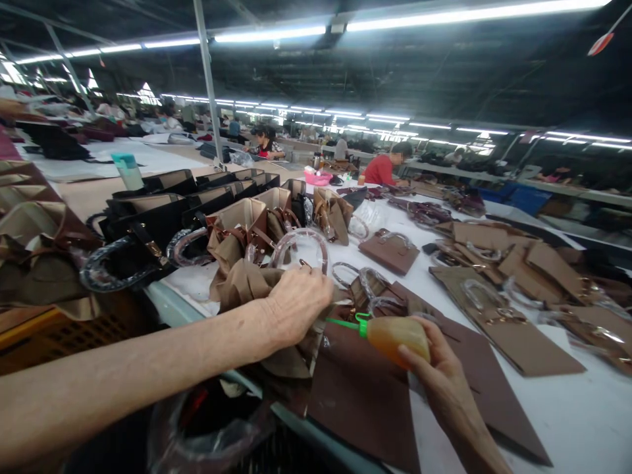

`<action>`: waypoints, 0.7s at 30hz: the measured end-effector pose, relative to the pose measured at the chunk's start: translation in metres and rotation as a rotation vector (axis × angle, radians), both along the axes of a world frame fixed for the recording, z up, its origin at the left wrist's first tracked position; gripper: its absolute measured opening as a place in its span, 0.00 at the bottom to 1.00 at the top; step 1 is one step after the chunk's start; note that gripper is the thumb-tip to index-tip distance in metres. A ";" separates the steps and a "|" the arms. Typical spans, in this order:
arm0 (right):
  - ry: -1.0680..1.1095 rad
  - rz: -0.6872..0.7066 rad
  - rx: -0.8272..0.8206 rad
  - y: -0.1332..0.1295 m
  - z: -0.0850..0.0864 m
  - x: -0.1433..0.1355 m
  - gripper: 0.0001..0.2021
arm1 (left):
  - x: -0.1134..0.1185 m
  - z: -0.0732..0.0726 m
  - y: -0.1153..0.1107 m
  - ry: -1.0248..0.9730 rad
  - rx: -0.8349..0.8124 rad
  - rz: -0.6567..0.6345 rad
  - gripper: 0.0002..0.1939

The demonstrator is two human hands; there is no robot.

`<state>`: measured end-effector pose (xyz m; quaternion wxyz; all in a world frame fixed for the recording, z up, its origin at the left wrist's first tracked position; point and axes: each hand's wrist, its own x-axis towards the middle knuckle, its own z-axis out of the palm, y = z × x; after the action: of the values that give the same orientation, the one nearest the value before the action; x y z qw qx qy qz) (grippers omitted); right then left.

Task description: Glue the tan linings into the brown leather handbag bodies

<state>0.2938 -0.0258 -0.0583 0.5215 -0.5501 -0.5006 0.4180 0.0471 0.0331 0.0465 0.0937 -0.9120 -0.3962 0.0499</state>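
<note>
My left hand (299, 299) is closed in a fist grip on a brown handbag (247, 283), its soft material bunched up beneath the fingers. In my right hand (444, 368) is a squeeze bottle (397, 337) with amber liquid inside and a thin green nozzle. The nozzle points left, its tip close to the handbag just below my left hand; whether it touches is hard to see. A plastic-wrapped handle (301, 240) arches up behind my left hand. Under the bottle lies a flat dark brown panel (363, 388) on the white table (587, 421).
Black handbags (143, 210) stand in rows at the left, with a teal-capped bottle (127, 171) behind. Flat tan bag pieces (508, 322) are spread at the right. A yellow crate (59, 332) sits low at the left. A person in red (380, 170) works farther back.
</note>
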 end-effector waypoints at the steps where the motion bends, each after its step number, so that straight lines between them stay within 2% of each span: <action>1: -0.034 -0.008 0.017 0.002 -0.001 -0.001 0.23 | 0.001 -0.008 0.000 0.013 -0.014 0.003 0.21; 4: -0.130 -0.039 0.058 0.008 -0.009 -0.002 0.25 | 0.001 -0.025 0.004 0.029 0.015 0.006 0.22; 6: -0.164 -0.043 0.057 0.013 -0.015 -0.001 0.26 | -0.001 -0.030 0.008 0.016 0.051 0.009 0.22; 13: -0.231 -0.019 0.047 0.028 -0.035 -0.004 0.26 | -0.005 -0.028 0.011 0.032 0.047 0.035 0.23; 21: -0.304 0.005 -0.008 0.024 -0.037 -0.011 0.25 | -0.011 -0.033 -0.003 0.063 0.064 0.041 0.27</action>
<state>0.2825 -0.0014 -0.0950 0.4365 -0.6079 -0.5736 0.3329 0.0357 0.0303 0.0132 0.1340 -0.8983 -0.4129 0.0678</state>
